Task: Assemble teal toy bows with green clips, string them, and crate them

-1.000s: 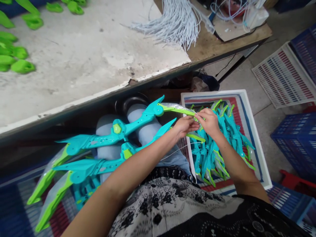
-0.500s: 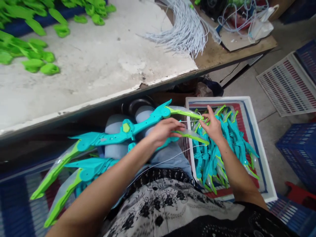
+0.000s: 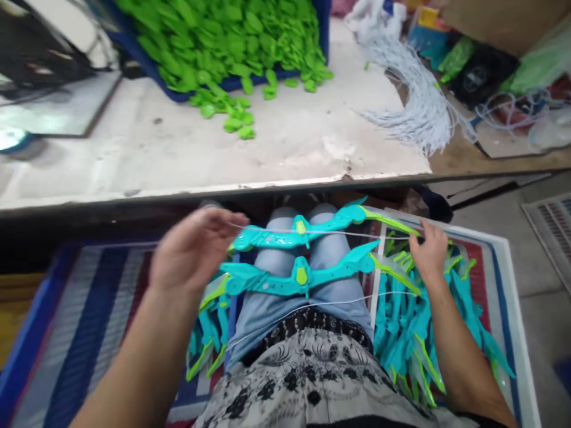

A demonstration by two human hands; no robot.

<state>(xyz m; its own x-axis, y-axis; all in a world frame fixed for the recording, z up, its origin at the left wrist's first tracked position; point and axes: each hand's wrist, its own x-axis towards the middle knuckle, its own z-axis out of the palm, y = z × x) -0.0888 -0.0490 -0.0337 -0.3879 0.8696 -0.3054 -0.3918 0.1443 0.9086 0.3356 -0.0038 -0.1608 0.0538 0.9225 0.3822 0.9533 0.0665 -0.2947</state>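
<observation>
Two teal toy bows with green tips lie across my lap, the upper bow [image 3: 307, 232] just beyond the lower bow [image 3: 303, 276]. My left hand [image 3: 196, 249] hovers over the upper bow's left end, fingers curled on a thin white string [image 3: 339, 233]. The string runs taut along the upper bow to my right hand [image 3: 430, 252]. That hand pinches the string at the bow's green right tip. A second loose string [image 3: 312, 306] hangs below the lower bow. My left hand is blurred by motion.
A white bin [image 3: 513, 285] at my right holds a pile of finished bows [image 3: 401, 339]. A blue crate [image 3: 66, 309] stands at my left. The worn table [image 3: 178, 154] ahead carries green parts [image 3: 223, 41] in a blue bin and a bundle of white strings [image 3: 419, 113].
My left hand has slid left, away from my right hand, drawing the string out along the upper bow. The view has swung left and up, and the bows now lie level.
</observation>
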